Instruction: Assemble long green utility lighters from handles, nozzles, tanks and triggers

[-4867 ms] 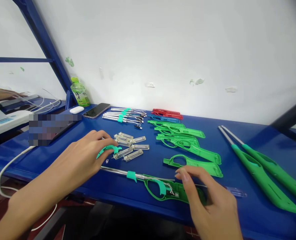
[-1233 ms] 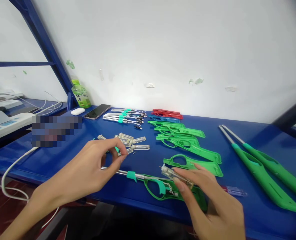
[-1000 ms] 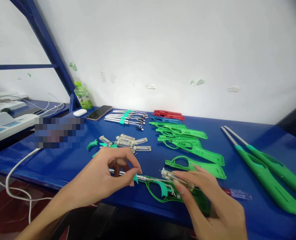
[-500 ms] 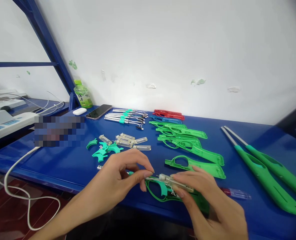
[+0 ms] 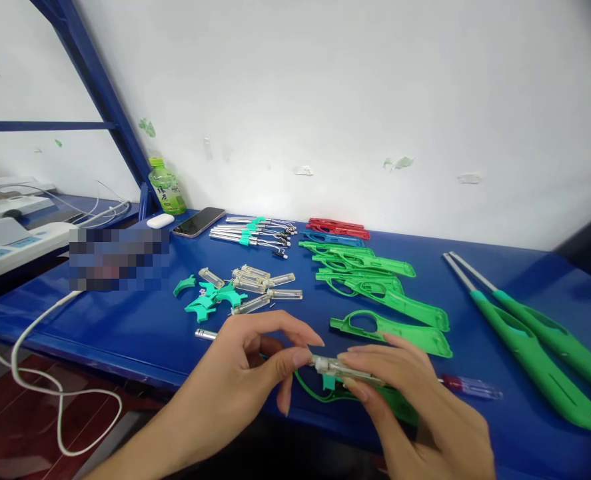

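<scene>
My right hand [image 5: 415, 393] grips a clear plastic lighter fuel tank [image 5: 348, 371] between thumb and fingers, its whitish nozzle pointing left. The thumb and fingertips of my left hand [image 5: 268, 367] are pinched right at that nozzle; what they hold is hidden. Below both hands lies a green lighter handle half [image 5: 318, 395], with a teal trigger [image 5: 329, 383] in its loop. My right hand covers much of it. A silver metal tube [image 5: 205, 335] shows beside my left wrist.
Loose teal triggers [image 5: 200, 308] and clear fuel tanks [image 5: 285, 294] lie left of centre. Behind are metal lighter tubes with wires [image 5: 248, 233], a phone [image 5: 199, 222] and a bottle [image 5: 166, 188]. Green handle halves [image 5: 400, 333], a screwdriver [image 5: 472, 387] and two whole lighters [image 5: 530, 347] lie rightward.
My left fingertips have moved right and now meet the tank's nozzle, where a small gap showed before. The tank has dropped slightly, covering more of the trigger below.
</scene>
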A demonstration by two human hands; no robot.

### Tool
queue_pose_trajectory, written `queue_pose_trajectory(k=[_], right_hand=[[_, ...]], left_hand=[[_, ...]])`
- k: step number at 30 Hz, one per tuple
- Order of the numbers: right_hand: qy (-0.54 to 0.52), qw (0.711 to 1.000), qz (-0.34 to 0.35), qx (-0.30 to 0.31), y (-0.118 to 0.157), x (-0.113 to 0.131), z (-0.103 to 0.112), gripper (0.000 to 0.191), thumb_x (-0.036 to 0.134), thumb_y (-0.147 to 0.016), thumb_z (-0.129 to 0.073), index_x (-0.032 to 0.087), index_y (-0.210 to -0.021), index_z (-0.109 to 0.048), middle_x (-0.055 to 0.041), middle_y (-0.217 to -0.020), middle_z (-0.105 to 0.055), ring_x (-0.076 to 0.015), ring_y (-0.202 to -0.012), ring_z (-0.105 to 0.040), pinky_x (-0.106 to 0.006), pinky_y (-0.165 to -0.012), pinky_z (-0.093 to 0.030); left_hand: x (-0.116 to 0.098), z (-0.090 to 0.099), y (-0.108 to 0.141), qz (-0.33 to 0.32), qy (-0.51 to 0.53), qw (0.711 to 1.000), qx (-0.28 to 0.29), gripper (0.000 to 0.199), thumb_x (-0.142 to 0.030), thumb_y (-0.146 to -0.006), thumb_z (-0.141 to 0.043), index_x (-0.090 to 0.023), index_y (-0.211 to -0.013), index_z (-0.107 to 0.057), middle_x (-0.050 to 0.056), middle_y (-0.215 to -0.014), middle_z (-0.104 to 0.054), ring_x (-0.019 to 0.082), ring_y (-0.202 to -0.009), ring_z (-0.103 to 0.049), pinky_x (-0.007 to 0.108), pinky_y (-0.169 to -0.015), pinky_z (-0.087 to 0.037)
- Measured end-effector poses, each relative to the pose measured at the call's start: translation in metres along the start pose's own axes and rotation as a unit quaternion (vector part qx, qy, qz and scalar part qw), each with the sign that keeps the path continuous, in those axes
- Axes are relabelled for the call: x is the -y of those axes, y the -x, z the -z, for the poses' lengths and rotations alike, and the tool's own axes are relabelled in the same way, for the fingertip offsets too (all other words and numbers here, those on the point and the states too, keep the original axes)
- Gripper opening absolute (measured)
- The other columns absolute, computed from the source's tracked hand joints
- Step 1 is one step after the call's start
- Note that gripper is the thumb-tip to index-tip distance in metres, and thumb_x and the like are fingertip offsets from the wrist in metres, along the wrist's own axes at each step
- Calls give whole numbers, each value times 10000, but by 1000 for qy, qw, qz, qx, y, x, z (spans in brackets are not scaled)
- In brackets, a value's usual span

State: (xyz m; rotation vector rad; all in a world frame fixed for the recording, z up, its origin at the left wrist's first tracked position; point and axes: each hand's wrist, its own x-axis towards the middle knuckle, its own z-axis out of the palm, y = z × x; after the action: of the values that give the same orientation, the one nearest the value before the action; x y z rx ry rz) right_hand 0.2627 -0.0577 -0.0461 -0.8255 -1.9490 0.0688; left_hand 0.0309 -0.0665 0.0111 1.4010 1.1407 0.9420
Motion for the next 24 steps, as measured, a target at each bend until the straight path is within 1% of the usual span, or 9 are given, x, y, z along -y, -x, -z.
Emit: queue_pose_trajectory(k=[3, 5, 9, 11, 13, 15, 18, 21, 24], right_hand=[[1, 1000, 5, 4, 1, -1, 0, 176, 171, -1043, -673, 291, -1164, -716, 71, -998, -842, -117, -886, -807, -272, -1123, -523], [6, 1000, 20, 13, 2, -2, -1, 199, 161, -1044, -663, 284, -1191, -716, 61, -994, -834, -110, -856, -795, -276, -1136, -506], [27, 997, 71, 29, 3, -6, -3, 341, 70, -1024, -628, 270, -1290, -705, 38, -971, -810, -105, -801, -768, -333, -1142, -487], [52, 993, 101, 35, 3, -7, -4, 423, 12, -1001, -600, 250, -1338, -693, 37, -917, -788, -101, -759, -744, -347, -1093, -505], [78, 988, 130, 36, 1, -7, -5, 448, -14, -989, -569, 226, -1348, -691, 32, -874, -774, -101, -724, -722, -350, -1030, -526], [96, 983, 150, 35, -1, -6, -6, 414, -7, -996, -552, 229, -1295, -713, 31, -842, -772, -104, -691, -702, -350, -986, -543], [103, 983, 148, 22, -2, -5, -6, 365, 25, -1019, -555, 278, -1171, -769, 38, -810, -775, -108, -665, -683, -341, -954, -563], [93, 987, 128, 21, 0, -6, -6, 341, 52, -1036, -576, 301, -1081, -804, 43, -807, -778, -101, -661, -678, -329, -976, -561], [82, 988, 126, 34, 2, -8, -6, 330, 57, -1039, -586, 299, -1028, -810, 50, -792, -767, -91, -644, -668, -328, -1023, -545]], left_hand=[[1, -2, 1, 1, 54, 998, -10, 185, -399, -968, -807, -233, -1015, -740, -80, -646, -594, 35, -462, -506, 142, -417, -263], [4, -3, 3, 9, 99, 995, -6, 210, -352, -931, -857, -241, -1012, -697, -88, -709, -608, 18, -470, -501, 125, -418, -250], [8, -4, 6, 40, 153, 987, 31, 267, -339, -958, -833, -251, -975, -581, -110, -600, -555, 29, -448, -376, 109, -403, -197], [8, -5, 7, 42, 163, 985, 36, 341, -360, -949, -839, -247, -915, -519, -112, -591, -533, 37, -465, -345, 108, -408, -209], [7, -4, 7, 38, 176, 983, 35, 445, -371, -918, -862, -239, -844, -444, -111, -620, -509, 35, -480, -343, 113, -411, -209], [6, -4, 8, 40, 178, 982, 37, 513, -382, -901, -869, -237, -805, -387, -112, -615, -471, 34, -478, -342, 125, -413, -194], [6, -3, 9, 67, 145, 986, 36, 491, -408, -910, -844, -237, -793, -399, -114, -567, -430, 43, -465, -328, 148, -422, -200], [7, -4, 10, 95, 138, 986, 16, 455, -408, -908, -821, -234, -795, -416, -117, -555, -409, 42, -466, -299, 159, -445, -221], [9, -6, 11, 116, 162, 980, -7, 478, -381, -870, -834, -234, -797, -386, -111, -637, -421, 28, -472, -309, 168, -457, -235]])
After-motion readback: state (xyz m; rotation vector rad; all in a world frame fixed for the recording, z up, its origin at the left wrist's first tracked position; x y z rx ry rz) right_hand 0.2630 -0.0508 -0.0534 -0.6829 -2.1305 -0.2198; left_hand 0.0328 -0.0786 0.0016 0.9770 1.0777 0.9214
